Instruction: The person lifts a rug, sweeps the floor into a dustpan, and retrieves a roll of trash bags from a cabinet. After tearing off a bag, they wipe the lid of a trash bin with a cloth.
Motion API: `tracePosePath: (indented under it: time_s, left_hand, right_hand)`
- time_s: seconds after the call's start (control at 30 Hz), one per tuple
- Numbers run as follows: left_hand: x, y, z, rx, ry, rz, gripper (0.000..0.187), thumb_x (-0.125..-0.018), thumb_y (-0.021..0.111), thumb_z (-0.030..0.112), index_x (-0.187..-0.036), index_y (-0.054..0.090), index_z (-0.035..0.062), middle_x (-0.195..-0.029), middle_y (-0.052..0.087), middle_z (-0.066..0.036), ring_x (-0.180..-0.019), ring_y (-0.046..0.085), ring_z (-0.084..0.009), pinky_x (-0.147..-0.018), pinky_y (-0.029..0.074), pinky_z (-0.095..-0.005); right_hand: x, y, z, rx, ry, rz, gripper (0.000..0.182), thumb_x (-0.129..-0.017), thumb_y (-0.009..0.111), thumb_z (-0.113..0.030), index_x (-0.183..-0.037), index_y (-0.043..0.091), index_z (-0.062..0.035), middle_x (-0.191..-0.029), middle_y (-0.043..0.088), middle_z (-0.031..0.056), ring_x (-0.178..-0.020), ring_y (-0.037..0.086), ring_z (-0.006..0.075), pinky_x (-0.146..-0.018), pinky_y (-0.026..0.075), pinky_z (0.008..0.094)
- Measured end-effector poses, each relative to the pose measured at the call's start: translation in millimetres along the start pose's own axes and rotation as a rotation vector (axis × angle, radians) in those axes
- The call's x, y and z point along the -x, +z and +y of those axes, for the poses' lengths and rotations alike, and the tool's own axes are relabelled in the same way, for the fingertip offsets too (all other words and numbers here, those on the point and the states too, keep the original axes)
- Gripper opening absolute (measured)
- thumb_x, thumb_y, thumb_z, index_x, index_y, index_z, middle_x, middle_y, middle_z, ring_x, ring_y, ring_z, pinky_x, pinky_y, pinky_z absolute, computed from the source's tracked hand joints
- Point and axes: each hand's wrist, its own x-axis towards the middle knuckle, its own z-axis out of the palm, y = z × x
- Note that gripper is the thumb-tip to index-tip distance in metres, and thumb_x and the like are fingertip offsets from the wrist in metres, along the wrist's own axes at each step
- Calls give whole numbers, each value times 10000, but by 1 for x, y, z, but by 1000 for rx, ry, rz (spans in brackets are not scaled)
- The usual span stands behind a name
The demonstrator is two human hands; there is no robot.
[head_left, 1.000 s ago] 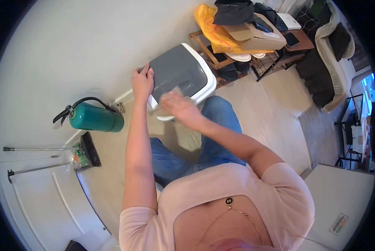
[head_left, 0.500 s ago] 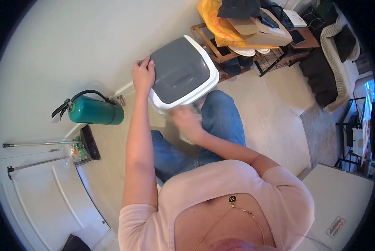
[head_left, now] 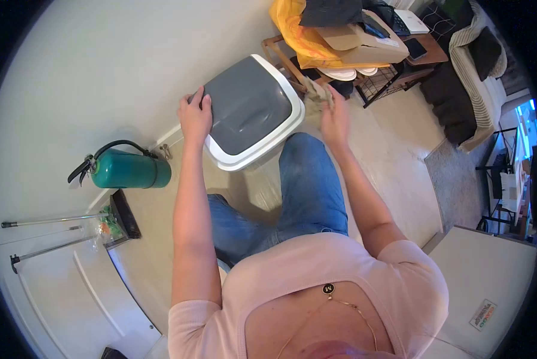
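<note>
A bin [head_left: 251, 106] with a grey lid and a white rim stands against the wall, in front of my knees. My left hand [head_left: 195, 121] grips its left edge, fingers curled over the lid's corner. Off the bin's right side, my right hand [head_left: 335, 118] is closed around a crumpled beige cloth [head_left: 318, 94]. Part of the cloth sticks out past the fingers, and the rest is hidden in the hand.
A green fire extinguisher [head_left: 131, 169] and a broom [head_left: 123, 214] are at the left. Behind the bin, a wooden stand [head_left: 274, 49] carries a yellow bag [head_left: 289, 36] and a cardboard box [head_left: 364, 49]. A sofa [head_left: 478, 84] is farther right.
My right hand has moved with the cloth from the bin's front edge, up and right to its right side. My left hand stays on the bin's edge. The view has shifted slightly.
</note>
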Motion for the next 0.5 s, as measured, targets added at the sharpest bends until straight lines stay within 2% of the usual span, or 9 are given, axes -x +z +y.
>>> tracePosePath:
  time_s: [0.07, 0.1, 0.13, 0.2, 0.23, 0.27, 0.37, 0.4, 0.5]
  left_hand:
    - [0, -2, -1, 0, -2, -8, 339, -840, 463, 307, -1146, 544, 184, -1173, 436, -190, -1039, 423, -374, -896, 357, -419]
    - [0, -2, -1, 3, 1, -9, 340, -840, 464, 306, -1147, 543, 183, -1175, 435, -189, -1041, 422, -373, -897, 355, -418]
    - [0, -2, -1, 6, 8, -9, 341, -840, 464, 305, -1148, 542, 182, -1176, 434, -187, -1043, 421, -373, -897, 354, -418]
    - [-2, 1, -3, -8, 5, -7, 342, -839, 465, 304, -1149, 541, 181, -1173, 436, -187, -1040, 422, -372, -896, 356, -417]
    - [-1, 1, -3, -16, 0, -10, 343, -839, 465, 304, -1149, 541, 181, -1171, 436, -187, -1039, 423, -371, -895, 356, -416]
    - [1, 0, -1, 14, 0, 5, 339, -839, 465, 298, -1146, 545, 175, -1158, 445, -192, -1032, 429, -370, -890, 357, -419]
    - [2, -3, -2, 38, 46, -8, 340, -842, 463, 291, -1147, 543, 165, -1147, 451, -200, -1030, 432, -369, -887, 356, -422]
    - [2, -3, -2, 31, 53, -8, 340, -842, 464, 288, -1148, 542, 162, -1146, 452, -202, -1026, 436, -367, -886, 357, -422]
    - [0, -2, -6, 11, 67, -12, 340, -842, 466, 277, -1151, 540, 156, -1142, 452, -209, -1021, 443, -362, -887, 355, -421]
  right_hand:
    - [12, 38, 1, 232, -349, -8, 379, -801, 486, -119, -1129, 433, 64, -1257, 370, 242, -1177, 297, 415, -991, 218, 464]
    - [25, 60, 21, 364, -378, -140, 436, -784, 519, -185, -1132, 432, 62, -1310, 302, 245, -1174, 288, 430, -1003, 177, 489]
    - [40, 73, 2, 309, -371, -8, 398, -758, 544, -199, -1057, 475, 55, -1229, 398, 241, -1148, 333, 419, -995, 191, 499]
    - [57, 76, -32, 316, -127, -739, 333, -723, 567, -168, -983, 510, 32, -1096, 494, 216, -1120, 393, 383, -1003, 188, 494]
    - [78, 89, -32, 239, -472, -695, 316, -672, 592, -155, -950, 534, -14, -978, 537, 175, -1088, 444, 334, -1004, 216, 482]
    - [99, 105, -37, 141, -623, -503, 240, -656, 571, -110, -892, 571, -66, -1022, 544, 139, -1062, 462, 291, -1001, 242, 452]
    - [84, 105, -50, 263, -787, -479, 478, -634, 604, -171, -1092, 517, -68, -1174, 479, 144, -1100, 443, 302, -985, 275, 462]
    - [68, 104, -41, 331, -786, -436, 561, -637, 604, -185, -1168, 473, -60, -1255, 417, 149, -1132, 420, 305, -993, 261, 463]
    - [4, 83, -28, 410, -475, -203, 521, -687, 593, -194, -1163, 464, -26, -1245, 423, 160, -1148, 399, 333, -986, 271, 454]
